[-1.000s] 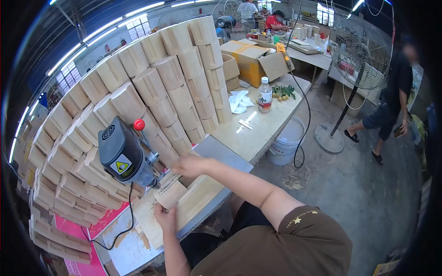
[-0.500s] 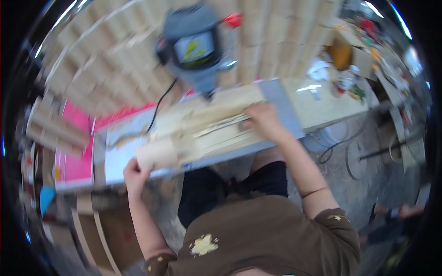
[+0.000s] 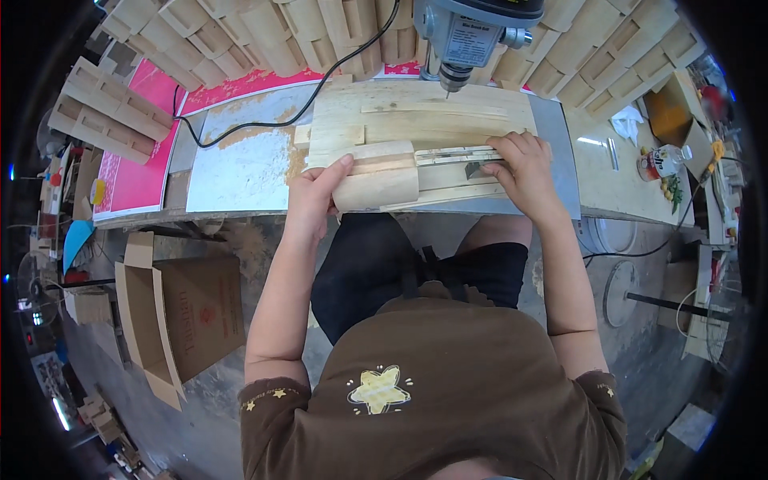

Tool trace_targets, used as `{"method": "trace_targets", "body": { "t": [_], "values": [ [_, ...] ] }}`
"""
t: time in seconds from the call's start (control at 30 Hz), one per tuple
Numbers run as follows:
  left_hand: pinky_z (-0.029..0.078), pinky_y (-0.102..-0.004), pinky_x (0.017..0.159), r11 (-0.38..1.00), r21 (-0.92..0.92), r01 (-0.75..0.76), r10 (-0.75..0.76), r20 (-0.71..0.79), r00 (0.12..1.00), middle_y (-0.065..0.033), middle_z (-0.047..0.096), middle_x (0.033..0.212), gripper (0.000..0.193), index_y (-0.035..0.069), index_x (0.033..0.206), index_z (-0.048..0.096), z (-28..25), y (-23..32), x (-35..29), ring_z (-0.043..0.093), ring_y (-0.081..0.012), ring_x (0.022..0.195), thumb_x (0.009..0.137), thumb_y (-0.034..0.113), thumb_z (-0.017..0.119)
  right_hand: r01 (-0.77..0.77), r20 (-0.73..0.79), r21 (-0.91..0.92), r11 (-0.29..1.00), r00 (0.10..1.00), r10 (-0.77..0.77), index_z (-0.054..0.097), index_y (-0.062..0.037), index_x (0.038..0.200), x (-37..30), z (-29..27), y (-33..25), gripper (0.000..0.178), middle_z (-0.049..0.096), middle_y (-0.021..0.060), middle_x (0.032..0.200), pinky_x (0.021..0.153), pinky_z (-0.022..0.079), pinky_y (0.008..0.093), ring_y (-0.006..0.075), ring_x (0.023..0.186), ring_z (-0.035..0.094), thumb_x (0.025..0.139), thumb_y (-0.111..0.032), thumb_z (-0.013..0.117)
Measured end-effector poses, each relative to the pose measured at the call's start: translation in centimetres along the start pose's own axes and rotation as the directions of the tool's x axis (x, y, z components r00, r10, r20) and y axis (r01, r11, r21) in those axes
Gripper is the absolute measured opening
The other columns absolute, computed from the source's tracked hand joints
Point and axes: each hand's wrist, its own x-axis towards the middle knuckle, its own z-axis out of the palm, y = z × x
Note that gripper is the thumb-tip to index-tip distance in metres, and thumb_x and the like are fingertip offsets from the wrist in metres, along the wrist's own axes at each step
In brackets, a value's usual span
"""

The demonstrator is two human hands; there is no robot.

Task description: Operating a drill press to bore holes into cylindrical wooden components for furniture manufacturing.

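My left hand grips the left end of a pale wooden block with a rounded face and a groove along it, thumb on top. The block lies near the bench's front edge. At its right end runs a narrow wooden strip with dark marks. My right hand is closed over the strip's right end, fingers bent on top and thumb below. A small dark piece shows beside that thumb. Under both lies a wooden board. Above the board hangs a bench drill, its bit pointing down.
Rows of similar wooden blocks stand along the back. A black cord crosses the left of the bench. To the right are a plastic bottle and white tissue. A cardboard box sits open on the floor at left.
My left hand and the block have come in toward the right, and the block now meets the strip. My right hand stays at the strip. The whole view has swung and sharpened.
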Motion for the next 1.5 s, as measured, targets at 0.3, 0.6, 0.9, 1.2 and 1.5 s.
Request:
{"method": "trace_targets", "body": {
  "t": [0.3,0.6,0.9,1.2,1.5],
  "values": [
    [0.037,-0.0204,0.049,0.995,0.007,-0.104,0.1,0.217,0.971,0.0023,0.05,0.061,0.042,0.001,0.077,0.06,6.6,-1.4,0.2,0.044,-0.0054,0.053,0.08,0.042,0.07,-0.025,-0.041,-0.047,0.999,0.999,0.023,0.062,-0.011,0.1,-0.2,0.3,-0.3,0.033,0.059,0.0048,0.09,0.085,0.037,0.0404,0.0261,0.09,0.053,0.069,-0.017,0.07],
    [0.043,-0.0339,0.076,0.354,0.465,-0.811,0.76,0.362,0.539,-0.0097,0.057,0.103,0.055,0.003,0.11,0.057,5.2,-5.1,-0.5,0.054,-0.0239,0.09,0.062,0.015,0.081,-0.172,-0.154,-0.175,0.969,0.977,0.146,0.06,-0.0237,0.115,-1.3,0.7,-0.8,0.056,0.052,0.0107,0.109,0.095,0.033,0.0478,0.0343,0.106,0.044,0.062,-0.013,0.076],
    [0.028,-0.0424,0.084,0.238,0.731,-0.64,0.742,0.288,0.605,-0.0041,0.054,0.099,0.071,0.016,0.122,0.055,7.0,-5.5,3.3,0.046,-0.0273,0.1,0.057,0.028,0.081,-0.23,-0.243,-0.079,0.97,0.948,0.206,0.058,-0.0225,0.118,1.9,4.0,2.1,0.064,0.049,0.0118,0.109,0.091,0.035,0.0467,0.035,0.106,0.041,0.059,-0.011,0.078],
    [0.03,-0.0406,0.082,0.284,0.743,-0.606,0.68,0.289,0.673,-0.0008,0.056,0.088,0.06,0.018,0.113,0.064,5.1,-4.0,6.6,0.048,-0.0229,0.092,0.057,0.029,0.08,-0.126,-0.385,0.074,0.989,0.912,0.145,0.052,-0.0114,0.124,3.3,5.6,1.7,0.067,0.049,0.0132,0.12,0.095,0.036,0.0436,0.0346,0.112,0.043,0.062,-0.012,0.078],
    [0.031,-0.0391,0.08,0.289,0.721,-0.629,0.684,0.304,0.663,-0.0004,0.054,0.082,0.059,0.02,0.114,0.063,4.9,-4.0,6.9,0.05,-0.0226,0.089,0.059,0.029,0.079,0.094,-0.743,0.36,0.928,0.63,0.225,0.048,-0.0041,0.126,14.2,-9.6,3.0,0.045,0.056,0.0083,0.114,0.086,0.045,0.0314,0.0173,0.105,0.053,0.088,-0.025,0.061]
  ]
}}
